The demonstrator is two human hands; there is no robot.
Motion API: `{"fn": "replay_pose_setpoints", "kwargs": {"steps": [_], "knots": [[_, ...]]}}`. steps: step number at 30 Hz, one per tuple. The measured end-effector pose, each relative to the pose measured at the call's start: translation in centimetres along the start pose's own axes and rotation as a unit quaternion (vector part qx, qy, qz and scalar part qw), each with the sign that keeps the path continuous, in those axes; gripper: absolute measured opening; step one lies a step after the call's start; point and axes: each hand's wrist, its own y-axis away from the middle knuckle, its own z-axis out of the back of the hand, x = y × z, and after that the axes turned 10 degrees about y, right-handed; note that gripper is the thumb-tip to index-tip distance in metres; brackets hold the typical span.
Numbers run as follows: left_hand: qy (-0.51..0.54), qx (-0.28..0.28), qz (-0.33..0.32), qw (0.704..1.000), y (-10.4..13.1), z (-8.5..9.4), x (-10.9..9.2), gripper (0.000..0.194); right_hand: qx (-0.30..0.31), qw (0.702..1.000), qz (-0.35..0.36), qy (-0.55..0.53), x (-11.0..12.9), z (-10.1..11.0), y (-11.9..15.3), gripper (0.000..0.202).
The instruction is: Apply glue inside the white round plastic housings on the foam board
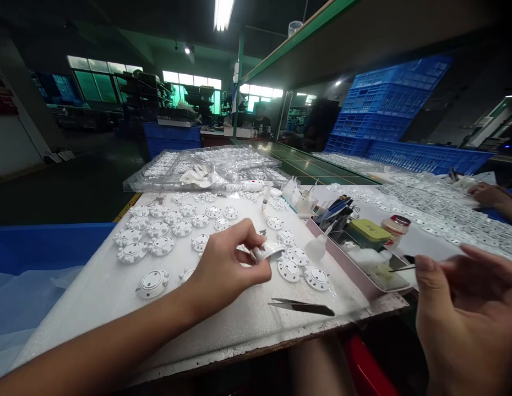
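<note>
My left hand [231,258] is over the middle of the white foam-covered table [248,324]. Its thumb and fingers pinch a small round white plastic part [274,253], tilted with its rim toward the right. At the right edge, my right hand [466,313] is closed around a thin dark pointed tool [402,268]; most of the tool is hidden by the fingers. A pair of tweezers [303,307] lies on the foam below the left hand. Several similar round white parts [152,283] with small knobs lie to the left, and more white discs [316,278] lie just right of that hand.
A pinkish tray [342,264] holds pens, a green-and-yellow sponge [369,230] and a small red-capped bottle [398,226]. A squeeze bottle [316,247] stands beside it. Clear trays [157,179] of parts are behind. Another person's hand [487,192] is far right, near blue crates [375,104].
</note>
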Motion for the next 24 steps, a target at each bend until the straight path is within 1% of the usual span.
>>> {"fn": "replay_pose_setpoints", "kwargs": {"steps": [1,2,3,4,5,6,7,9,10,11,12,13,14,16,18,19,21,22,24], "knots": [[-0.039,0.004,-0.046,0.998,0.2,-0.1,0.0,0.023,0.053,0.996,0.041,-0.062,1.2,-0.4,0.3,0.049],[-0.067,0.005,-0.087,0.994,0.3,-0.1,0.1,0.024,0.132,0.982,0.084,-0.108,2.4,-0.9,0.6,0.042],[-0.084,0.005,-0.12,0.989,0.4,-0.2,0.1,0.025,0.213,0.959,0.126,-0.136,3.3,-1.4,0.8,0.037],[-0.092,0.003,-0.139,0.986,0.4,-0.1,0.1,0.026,0.281,0.935,0.159,-0.15,4.1,-2.0,1.0,0.034],[-0.094,-0.001,-0.145,0.985,0.4,0.0,0.1,0.026,0.321,0.918,0.18,-0.147,4.6,-2.6,1.2,0.031],[-0.095,-0.006,-0.143,0.985,0.2,0.2,0.1,0.025,0.323,0.919,0.186,-0.127,4.9,-3.2,1.4,0.029],[-0.097,-0.011,-0.132,0.986,0.0,0.5,0.0,0.023,0.287,0.938,0.171,-0.095,4.9,-3.8,1.7,0.027],[-0.109,-0.019,-0.109,0.988,-0.6,1.3,0.0,0.018,0.168,0.982,0.088,-0.021,4.3,-4.5,2.3,0.03],[-0.122,-0.017,-0.101,0.987,-0.9,1.7,-0.1,0.017,0.123,0.992,0.036,0.01,3.8,-4.8,2.6,0.034],[-0.138,-0.01,-0.096,0.986,-1.2,2.1,-0.1,0.016,0.106,0.994,-0.012,0.033,3.2,-5.0,2.9,0.04],[-0.155,0.007,-0.092,0.984,-1.4,2.4,-0.1,0.016,0.118,0.991,-0.048,0.049,2.6,-5.2,3.2,0.045],[-0.17,0.032,-0.088,0.981,-1.5,2.6,-0.1,0.018,0.151,0.984,-0.068,0.063,2.1,-5.4,3.4,0.049],[-0.182,0.066,-0.086,0.977,-1.6,2.7,-0.1,0.022,0.191,0.976,-0.073,0.078,1.6,-5.7,3.6,0.052],[-0.194,0.152,-0.084,0.965,-1.5,2.6,-0.1,0.027,0.246,0.961,-0.06,0.111,1.0,-6.1,3.7,0.056],[-0.205,0.229,-0.09,0.947,-1.2,2.1,0.1,0.027,0.264,0.954,-0.045,0.136,0.6,-6.6,3.7,0.058],[-0.215,0.259,-0.092,0.937,-1.0,1.9,0.2,0.025,0.274,0.949,-0.04,0.15,0.5,-6.8,3.6,0.057],[-0.242,0.294,-0.093,0.92,-0.8,1.5,0.6,0.026,0.3,0.937,-0.03,0.174,0.2,-7.1,3.5,0.053],[-0.253,0.3,-0.092,0.915,-0.8,1.3,0.9,0.027,0.312,0.932,-0.025,0.184,0.0,-7.2,3.4,0.05],[-0.262,0.294,-0.087,0.915,-1.0,0.9,1.7,0.032,0.321,0.928,-0.018,0.188,-0.5,-7.3,3.5,0.045]]}}
